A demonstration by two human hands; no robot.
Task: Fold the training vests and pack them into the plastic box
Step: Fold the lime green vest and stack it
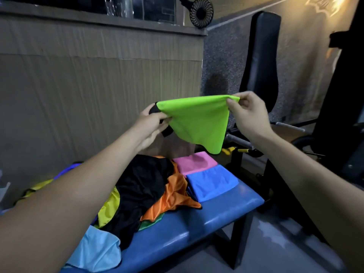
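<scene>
A bright green vest (197, 123) with black trim is held stretched above the blue bench (197, 223). Its corners are pinched by the left hand (155, 123) and right hand (248, 113), and its lower edge hangs slack.

Dim room; warm glare flares at the upper right, edges bow from wide-angle distortion, details slightly soft.

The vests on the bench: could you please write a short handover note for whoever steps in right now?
Left hand and right hand each pinch an end of the green vest, held stretched in the air above the bench.
Done: a pink vest and a blue vest lie folded side by side at the far end of the bench.
Left: fold the green one, then the loose pile of black, orange, yellow and light blue vests. The plastic box is not in view, so nothing looks packed.
</scene>
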